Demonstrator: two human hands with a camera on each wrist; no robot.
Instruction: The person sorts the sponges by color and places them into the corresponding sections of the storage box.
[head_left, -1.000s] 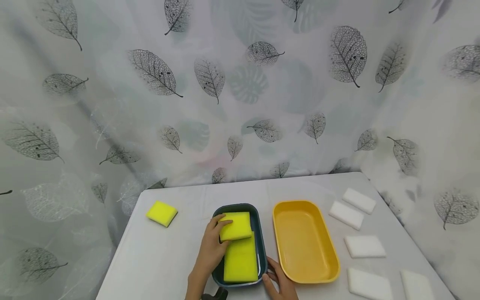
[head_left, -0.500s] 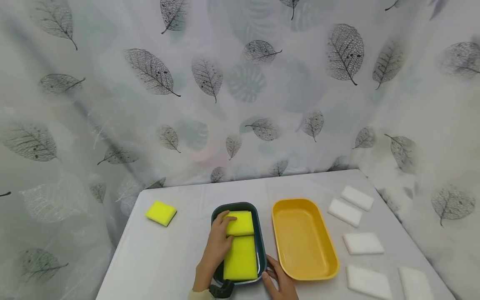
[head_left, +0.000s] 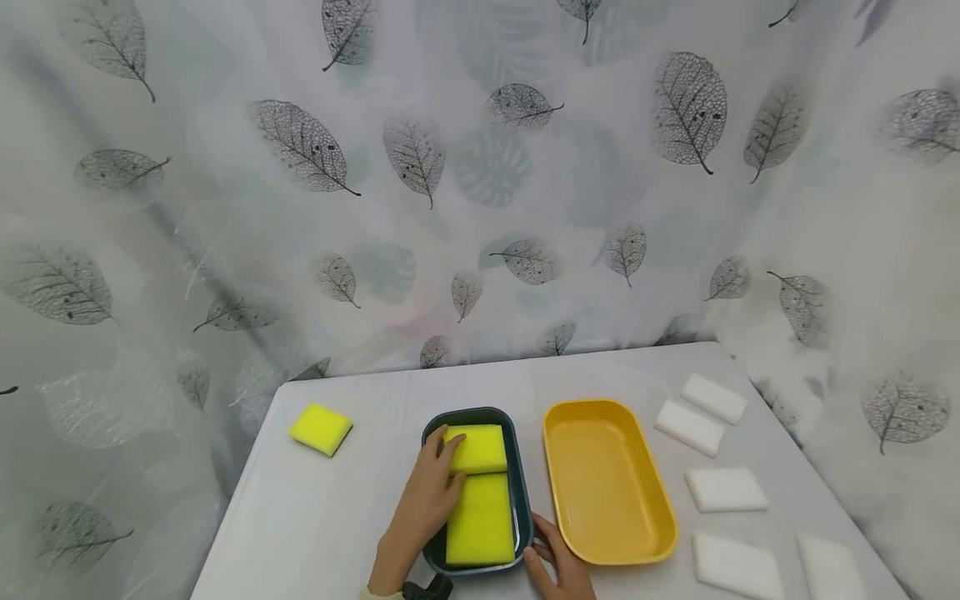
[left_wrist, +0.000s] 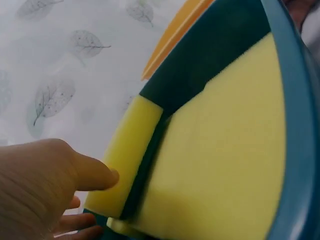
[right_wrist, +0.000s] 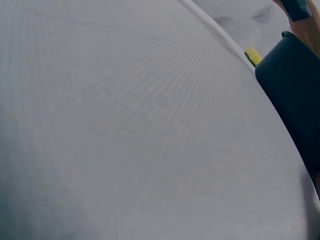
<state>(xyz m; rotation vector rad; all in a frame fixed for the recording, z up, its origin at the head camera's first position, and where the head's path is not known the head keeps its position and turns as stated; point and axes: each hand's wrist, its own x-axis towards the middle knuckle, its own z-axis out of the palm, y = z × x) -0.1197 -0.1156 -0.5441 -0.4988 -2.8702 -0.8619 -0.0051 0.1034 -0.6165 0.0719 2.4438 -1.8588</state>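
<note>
In the head view a dark green tray (head_left: 517,467) holds yellow scouring sponges: one at its far end (head_left: 480,450) and a yellow sponge area (head_left: 480,521) nearer me. My left hand (head_left: 427,492) reaches over the tray's left rim, its fingers on the left part of the far sponge. The left wrist view has the thumb of the left hand (left_wrist: 50,185) against that yellow sponge (left_wrist: 132,145), the other fingers spread near the rim. At the tray's near right corner my right hand (head_left: 558,562) rests its fingertips against the outer wall. The right wrist view mostly shows tabletop.
A yellow tray (head_left: 611,483) with nothing in it stands right of the green one. Several white sponge blocks (head_left: 726,488) lie along the table's right side. One loose yellow sponge (head_left: 321,429) lies at the far left of the white table (head_left: 315,517).
The far sponge has gone from overlapping the nearer yellow sponge to lying beyond it in the tray. My left hand has drawn slightly back left. The right hand stays at the corner.
</note>
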